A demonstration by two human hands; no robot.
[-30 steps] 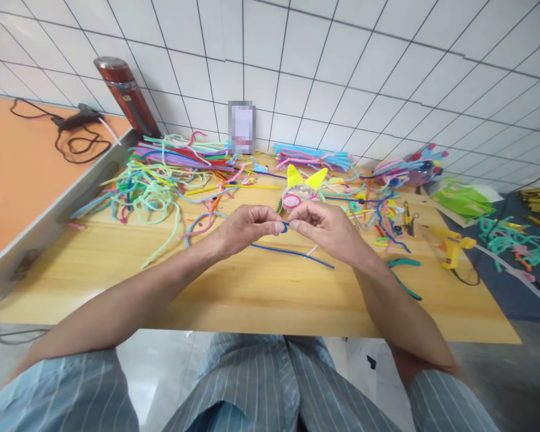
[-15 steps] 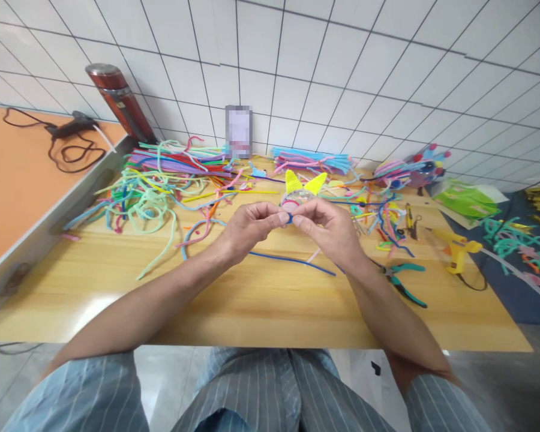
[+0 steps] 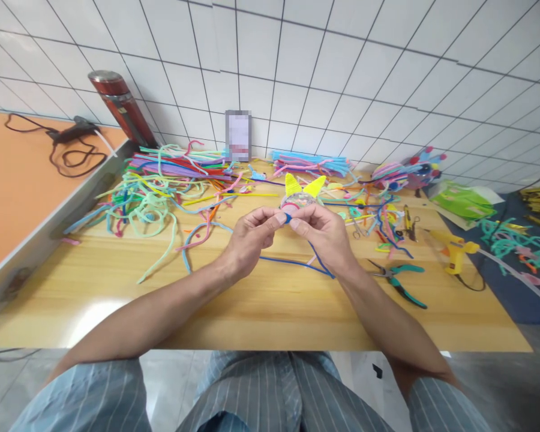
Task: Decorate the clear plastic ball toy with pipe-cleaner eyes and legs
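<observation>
My left hand point(image 3: 255, 236) and my right hand point(image 3: 320, 234) meet above the middle of the table, thumbs and fingers pinched on a small blue pipe cleaner piece point(image 3: 288, 218). It looks coiled or bent, though fingertips cover most of it. From below my right hand a blue pipe cleaner strand point(image 3: 292, 262) runs over the wood; I cannot tell whether it joins the held piece. Just behind the fingertips sits a round, greyish object with pointed yellow ears point(image 3: 314, 186) and a pink ring, partly hidden by my hands.
Tangled pipe cleaners point(image 3: 150, 204) cover the left side, with a blue bundle point(image 3: 312, 163) at the back. Pliers point(image 3: 398, 279) and a yellow glue gun point(image 3: 455, 252) lie to the right. A red thermos point(image 3: 123, 108) and a phone point(image 3: 238, 135) stand near the tiled wall.
Both hands stay together on the blue piece, and the right hand has shifted slightly left. More of the blue strand shows beneath it. The view has tilted a little.
</observation>
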